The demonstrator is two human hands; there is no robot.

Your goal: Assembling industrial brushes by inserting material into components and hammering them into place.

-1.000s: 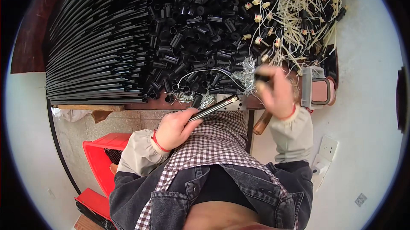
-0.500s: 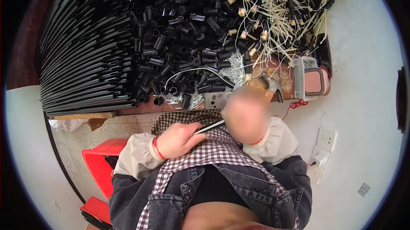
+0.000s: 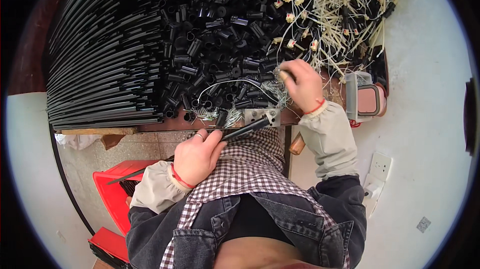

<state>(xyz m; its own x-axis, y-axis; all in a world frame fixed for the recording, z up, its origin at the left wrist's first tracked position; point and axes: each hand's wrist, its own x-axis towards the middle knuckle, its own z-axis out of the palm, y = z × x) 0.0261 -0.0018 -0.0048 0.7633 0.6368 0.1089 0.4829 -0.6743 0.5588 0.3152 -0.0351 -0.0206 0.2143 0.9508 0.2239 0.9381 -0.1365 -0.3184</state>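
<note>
My left hand is closed around a long thin black rod, which passes back past my left sleeve toward the red bin. The rod's thicker black tubular end lies at the small metal block on the table's front edge. Farther off, my right hand is over a pile of small silver pins, its thumb and fingers pinched together. Whatever lies between those fingertips is too small to make out. Under my right forearm a wooden handle pokes out past the table edge.
Black rods lie stacked at the left. Black plastic fittings heap up in the middle, and white wires with cream connectors at the far right. A clear plastic box stands at the right; red bins stand lower left.
My right hand has left the rod and moved away to the silver pins. The rod's thick end has come onto the metal block. The hammer head seen on the table is now out of sight.
</note>
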